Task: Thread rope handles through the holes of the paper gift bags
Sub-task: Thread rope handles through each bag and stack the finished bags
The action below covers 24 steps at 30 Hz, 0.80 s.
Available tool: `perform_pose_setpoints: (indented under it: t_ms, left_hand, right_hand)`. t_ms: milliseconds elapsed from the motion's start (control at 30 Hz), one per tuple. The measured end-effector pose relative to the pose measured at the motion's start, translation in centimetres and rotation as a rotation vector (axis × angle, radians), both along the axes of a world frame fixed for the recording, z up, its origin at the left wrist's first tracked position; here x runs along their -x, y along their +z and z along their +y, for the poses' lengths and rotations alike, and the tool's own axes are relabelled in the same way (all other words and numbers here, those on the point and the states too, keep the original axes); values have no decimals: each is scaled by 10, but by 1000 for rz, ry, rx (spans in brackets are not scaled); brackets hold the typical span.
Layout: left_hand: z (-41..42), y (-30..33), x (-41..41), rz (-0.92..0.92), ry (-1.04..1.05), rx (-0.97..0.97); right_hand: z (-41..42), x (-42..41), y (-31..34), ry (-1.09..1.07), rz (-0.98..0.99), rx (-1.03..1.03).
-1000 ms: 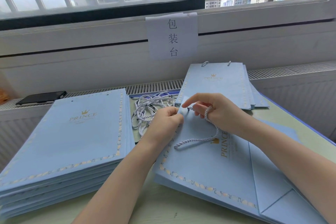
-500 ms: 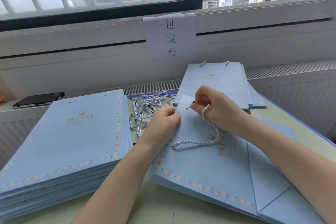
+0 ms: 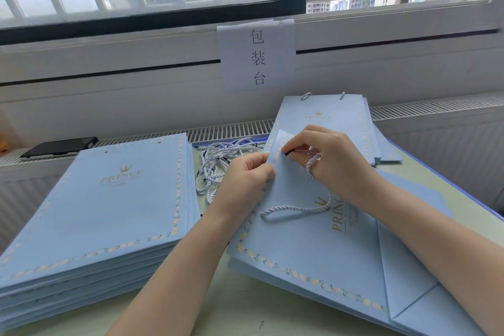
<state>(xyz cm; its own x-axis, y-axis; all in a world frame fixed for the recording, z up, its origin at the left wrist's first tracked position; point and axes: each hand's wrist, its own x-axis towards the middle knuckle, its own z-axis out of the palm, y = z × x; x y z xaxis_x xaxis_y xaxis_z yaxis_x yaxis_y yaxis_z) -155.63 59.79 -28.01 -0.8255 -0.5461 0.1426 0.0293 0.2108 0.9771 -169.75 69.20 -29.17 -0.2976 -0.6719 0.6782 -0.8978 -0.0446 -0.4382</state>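
A stack of flat bags lies at the desk's left. The left hand pinches the bag at its top edge — the right hand pinches the rope at the hole.

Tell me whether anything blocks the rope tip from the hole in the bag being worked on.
Nothing visible does. The right hand pinches the rope by its dark tip at the bag top edge, which the left hand holds. The hole itself cannot be made out.
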Motion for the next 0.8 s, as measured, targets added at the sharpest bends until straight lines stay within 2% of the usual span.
perform_pose_setpoints:
  t_ms: [133,267,400,667,733,800]
  left_hand:
    - [3,4,-1,15,39,-23]
    - [0,12,-4,0,95,-133]
    - [2,18,-7,-32,54,-253]
    - [6,20,-4,-54,75,-292]
    - [4,20,-5,-48,69,-282]
    - [0,16,-3,-71,42,-231]
  right_hand:
    - [1,-6,4,-14,-26,28]
    - [3,-10,11,22,-37,76]
    - [0,-12,8,49,-41,86]
    - [-3,-10,2,133,-65,72]
    - [-1,-11,4,146,-101,29]
    - [1,-11,6,117,-168,-100]
